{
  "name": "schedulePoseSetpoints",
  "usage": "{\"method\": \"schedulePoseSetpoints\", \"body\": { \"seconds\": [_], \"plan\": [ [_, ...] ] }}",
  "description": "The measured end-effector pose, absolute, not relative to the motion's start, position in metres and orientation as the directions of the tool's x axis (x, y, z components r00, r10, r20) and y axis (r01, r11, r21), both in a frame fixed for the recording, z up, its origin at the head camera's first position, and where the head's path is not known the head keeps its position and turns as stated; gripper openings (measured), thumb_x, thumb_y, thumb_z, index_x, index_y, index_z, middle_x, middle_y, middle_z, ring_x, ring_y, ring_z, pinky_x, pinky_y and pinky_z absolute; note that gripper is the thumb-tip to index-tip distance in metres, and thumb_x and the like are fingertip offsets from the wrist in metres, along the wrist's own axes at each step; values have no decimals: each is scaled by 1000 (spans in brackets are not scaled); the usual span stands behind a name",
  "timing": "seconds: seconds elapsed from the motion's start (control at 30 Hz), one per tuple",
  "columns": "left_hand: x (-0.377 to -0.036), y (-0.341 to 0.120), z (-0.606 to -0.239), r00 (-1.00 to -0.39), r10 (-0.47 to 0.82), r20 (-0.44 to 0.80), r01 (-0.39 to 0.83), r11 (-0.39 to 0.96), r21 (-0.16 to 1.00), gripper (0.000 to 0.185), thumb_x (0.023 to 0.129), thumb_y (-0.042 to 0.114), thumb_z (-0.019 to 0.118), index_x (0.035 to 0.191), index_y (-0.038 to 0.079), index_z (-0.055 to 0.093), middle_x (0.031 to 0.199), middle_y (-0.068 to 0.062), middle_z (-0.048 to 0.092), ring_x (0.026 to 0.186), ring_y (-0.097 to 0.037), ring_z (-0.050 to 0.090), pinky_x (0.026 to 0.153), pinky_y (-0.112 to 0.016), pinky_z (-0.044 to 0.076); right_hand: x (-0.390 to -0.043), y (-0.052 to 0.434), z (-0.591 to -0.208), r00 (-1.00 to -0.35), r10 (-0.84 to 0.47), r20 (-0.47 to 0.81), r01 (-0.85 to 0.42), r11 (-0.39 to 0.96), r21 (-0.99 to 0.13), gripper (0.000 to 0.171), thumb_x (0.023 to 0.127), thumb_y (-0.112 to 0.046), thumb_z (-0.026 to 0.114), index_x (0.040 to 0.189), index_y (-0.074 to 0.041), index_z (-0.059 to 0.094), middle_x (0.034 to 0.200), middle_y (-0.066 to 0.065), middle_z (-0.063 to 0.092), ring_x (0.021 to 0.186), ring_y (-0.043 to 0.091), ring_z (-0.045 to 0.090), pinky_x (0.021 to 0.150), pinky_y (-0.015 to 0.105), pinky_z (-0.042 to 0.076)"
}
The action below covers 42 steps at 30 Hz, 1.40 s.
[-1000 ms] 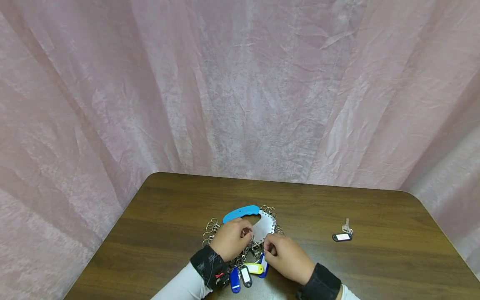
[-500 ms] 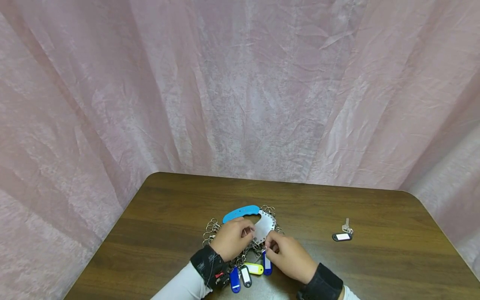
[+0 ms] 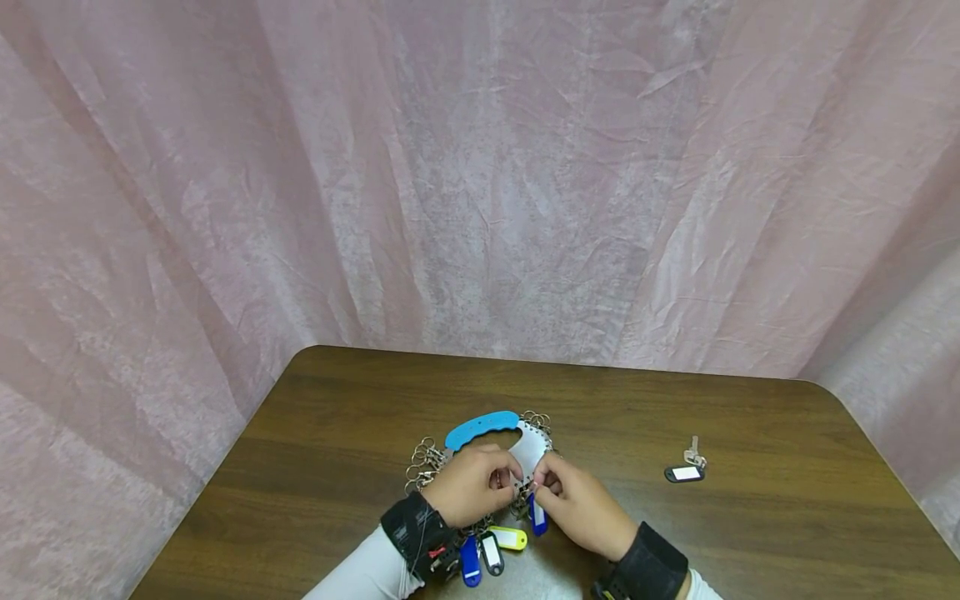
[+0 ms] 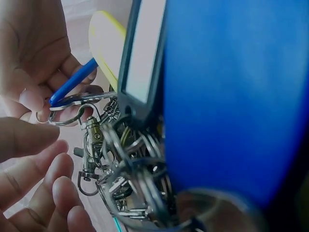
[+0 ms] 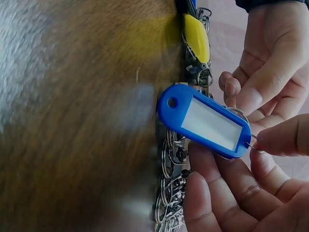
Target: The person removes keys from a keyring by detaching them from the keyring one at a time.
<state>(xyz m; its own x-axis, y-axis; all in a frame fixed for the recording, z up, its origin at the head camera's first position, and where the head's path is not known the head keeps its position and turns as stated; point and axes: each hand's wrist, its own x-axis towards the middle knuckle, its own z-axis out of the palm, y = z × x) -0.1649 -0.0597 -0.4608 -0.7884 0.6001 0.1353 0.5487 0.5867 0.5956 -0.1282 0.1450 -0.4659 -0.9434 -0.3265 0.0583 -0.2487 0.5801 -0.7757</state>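
Observation:
A metal plate (image 3: 528, 450) with a blue handle (image 3: 482, 427) lies flat, fringed with rings and snap hooks. My left hand (image 3: 471, 483) is over its near edge, finger and thumb at a split ring by a metal snap hook (image 4: 91, 130). Opposite it, my right hand (image 3: 579, 508) pinches the thin split ring (image 5: 257, 144) of a blue key tag (image 5: 203, 121) between thumb and finger. The tag hangs below the fingers in the head view. Where the tag's ring meets the snap hook is partly hidden by fingertips.
Nearer me lie a yellow key tag (image 3: 510, 538), a black key tag (image 3: 492, 553) and another blue key tag (image 3: 470, 561). Off to the right, a key (image 3: 693, 452) with a black tag (image 3: 684, 474) rests on the wooden table (image 3: 345, 400). A pink curtain (image 3: 480, 183) hangs behind.
My left hand has shifted slightly right. My right hand has moved a little away from me, carrying the blue tag farther up and right. The other tags stay in place.

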Motion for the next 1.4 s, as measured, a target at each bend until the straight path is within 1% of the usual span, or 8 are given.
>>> {"method": "schedulePoseSetpoints", "body": {
  "seconds": [0.2,0.37,0.57,0.77,0.87,1.0,1.2,1.4],
  "plan": [
    [-165,-60,-463,-751,645,138,578,542,610,11,84,11,77,94,14,73,82,5,63,72,-2,57,65,-12,45,-130,146,-465,-944,-328,44,-227,547,-806,6,94,-8,60,93,-13,57,87,-2,65,76,3,58,66,20,46],
    [-165,-59,-465,-747,651,136,580,538,612,4,86,13,77,88,14,74,83,7,62,74,0,55,66,-11,45,-131,147,-466,-950,-312,27,-201,542,-816,4,95,-9,59,93,-12,57,80,-4,61,69,2,53,62,20,42],
    [-166,-59,-465,-744,653,138,580,529,620,4,87,13,76,87,17,75,84,7,64,75,1,55,68,-11,46,-131,149,-469,-948,-317,9,-174,496,-850,3,99,-12,57,96,-11,56,78,-2,62,65,1,48,59,20,37],
    [-165,-59,-464,-734,663,149,589,512,626,3,88,14,75,86,15,74,85,7,64,75,2,56,69,-11,47,-131,151,-468,-940,-342,10,-172,447,-878,3,99,-12,56,98,-9,55,72,-5,51,60,0,41,57,19,33],
    [-165,-59,-464,-732,663,156,594,509,624,4,87,12,75,85,16,73,86,6,65,76,0,57,69,-11,47,-131,152,-468,-933,-360,20,-179,415,-892,5,100,-12,56,99,-7,55,75,-2,58,64,1,48,57,19,36],
    [-165,-59,-464,-732,663,159,597,510,619,7,86,10,74,86,17,73,86,6,64,76,-2,58,69,-11,46,-132,154,-470,-922,-387,22,-174,364,-915,7,101,-11,54,100,-4,55,87,8,70,72,5,57,61,19,42],
    [-166,-58,-465,-733,659,170,603,514,610,4,87,12,74,85,16,73,84,6,64,75,-2,57,68,-11,45,-133,156,-472,-901,-433,1,-124,256,-959,12,102,-9,50,105,3,54,95,20,70,82,9,65,68,21,52],
    [-166,-58,-465,-734,654,185,605,505,616,3,87,13,74,85,14,74,83,4,65,74,-3,58,67,-11,45,-131,154,-473,-893,-450,22,-118,186,-975,16,103,-9,50,109,5,54,98,23,67,86,14,68,77,24,56]
  ]
}}
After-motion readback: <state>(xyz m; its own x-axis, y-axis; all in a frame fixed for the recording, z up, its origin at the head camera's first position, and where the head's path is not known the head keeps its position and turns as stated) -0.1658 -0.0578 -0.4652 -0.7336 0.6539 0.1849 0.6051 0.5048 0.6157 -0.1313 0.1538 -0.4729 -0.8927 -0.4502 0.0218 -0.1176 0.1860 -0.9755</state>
